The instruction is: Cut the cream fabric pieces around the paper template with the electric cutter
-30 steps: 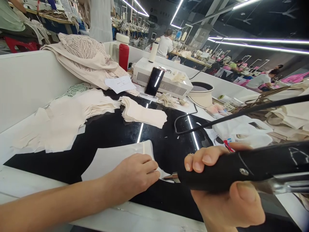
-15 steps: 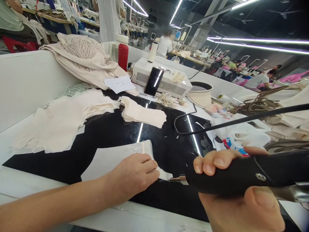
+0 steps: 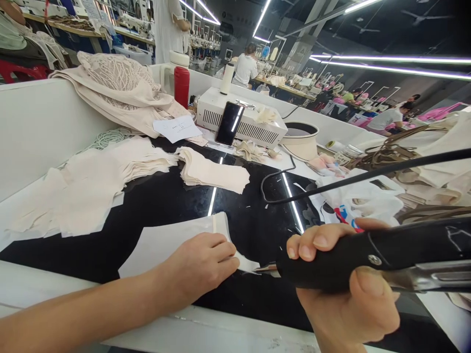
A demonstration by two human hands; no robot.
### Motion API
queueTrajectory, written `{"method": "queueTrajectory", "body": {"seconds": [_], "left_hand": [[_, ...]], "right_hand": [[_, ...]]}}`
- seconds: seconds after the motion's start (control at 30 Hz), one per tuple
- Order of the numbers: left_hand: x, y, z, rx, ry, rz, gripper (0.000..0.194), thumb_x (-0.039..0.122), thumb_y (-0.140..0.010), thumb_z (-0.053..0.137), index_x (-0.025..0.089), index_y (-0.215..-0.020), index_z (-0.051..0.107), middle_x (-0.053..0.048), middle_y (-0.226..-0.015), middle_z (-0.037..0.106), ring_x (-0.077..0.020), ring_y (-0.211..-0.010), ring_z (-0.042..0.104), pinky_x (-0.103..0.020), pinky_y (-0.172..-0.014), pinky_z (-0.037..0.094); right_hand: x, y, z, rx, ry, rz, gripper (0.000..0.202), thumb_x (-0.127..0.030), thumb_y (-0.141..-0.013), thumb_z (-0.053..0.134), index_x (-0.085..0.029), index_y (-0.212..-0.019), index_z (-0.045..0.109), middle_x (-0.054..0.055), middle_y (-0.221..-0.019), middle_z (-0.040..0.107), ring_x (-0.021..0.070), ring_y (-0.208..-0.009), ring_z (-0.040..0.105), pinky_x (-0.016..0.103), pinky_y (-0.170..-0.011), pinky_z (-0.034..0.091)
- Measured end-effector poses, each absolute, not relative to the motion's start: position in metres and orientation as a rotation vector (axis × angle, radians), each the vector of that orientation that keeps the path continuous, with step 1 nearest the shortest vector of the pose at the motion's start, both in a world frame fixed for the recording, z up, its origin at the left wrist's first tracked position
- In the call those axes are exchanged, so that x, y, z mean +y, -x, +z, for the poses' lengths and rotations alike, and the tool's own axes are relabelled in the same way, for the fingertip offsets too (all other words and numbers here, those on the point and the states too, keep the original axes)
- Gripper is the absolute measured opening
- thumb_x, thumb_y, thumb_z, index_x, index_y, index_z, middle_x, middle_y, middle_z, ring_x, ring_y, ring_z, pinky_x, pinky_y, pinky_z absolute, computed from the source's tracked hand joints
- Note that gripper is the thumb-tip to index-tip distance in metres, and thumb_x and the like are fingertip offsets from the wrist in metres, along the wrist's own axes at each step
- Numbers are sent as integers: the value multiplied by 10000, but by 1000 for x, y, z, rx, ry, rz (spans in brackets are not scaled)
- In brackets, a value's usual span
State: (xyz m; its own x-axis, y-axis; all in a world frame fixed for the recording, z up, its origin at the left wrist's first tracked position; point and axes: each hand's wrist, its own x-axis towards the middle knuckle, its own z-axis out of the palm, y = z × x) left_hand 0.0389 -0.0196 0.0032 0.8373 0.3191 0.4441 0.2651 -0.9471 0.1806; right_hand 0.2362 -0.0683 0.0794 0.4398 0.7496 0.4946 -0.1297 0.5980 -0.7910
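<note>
My left hand (image 3: 206, 262) presses down on a white curved sheet (image 3: 165, 245) lying on the glossy black tabletop (image 3: 147, 203); its fingers are bent together, and whether they pinch anything is hidden. My right hand (image 3: 342, 279) is wrapped round a thick black handheld tool (image 3: 331, 262) with a metal lever along its side. The tool's thin metal tip (image 3: 267, 268) meets the right-hand corner of the sheet, just right of my left fingers. A narrow cream strip (image 3: 214, 224) shows at the sheet's upper edge.
Cream fabric pieces (image 3: 84, 186) are piled at the left, and a smaller stack (image 3: 213, 171) lies mid-table. Behind stand a phone (image 3: 230, 123), a white vented box (image 3: 257, 127) and a red bottle (image 3: 181, 86). A black cable (image 3: 368, 177) crosses the right side above a plastic bag (image 3: 364, 196).
The whole view has shifted slightly, moving most things a little left in the picture. The tool's handle and my right thumb sit slightly further left; both hands keep their grip and place.
</note>
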Motion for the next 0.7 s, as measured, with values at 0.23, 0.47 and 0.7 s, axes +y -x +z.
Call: {"method": "queueTrajectory", "body": {"seconds": [0.23,0.47,0.7], "left_hand": [[-4,-21,9,529,-2728,760,171,79,-1080,530,157,-1157,661,-71,-1222,721,-211,-1161,681,-363,-1048,580],[8,-4,13,582,-2927,517,307,-25,-990,514,159,-1186,662,-77,-1253,717,-240,-1150,678,-403,-1036,584],[-17,-14,37,783,-2791,272,221,71,-1030,561,215,-1109,708,-35,-1075,704,-179,-922,687,-297,-838,583]], "right_hand": [[-59,-241,79,-958,733,585,423,-386,-745,927,-269,-1088,707,-42,-743,692,158,-550,620,305,-494,577],[-60,-236,76,-944,656,632,392,-391,-786,907,-278,-1107,713,-32,-754,690,150,-554,628,284,-493,560],[-54,-226,62,-1002,591,728,383,-384,-886,846,-295,-1212,667,-31,-861,696,132,-657,665,278,-604,583]]}}
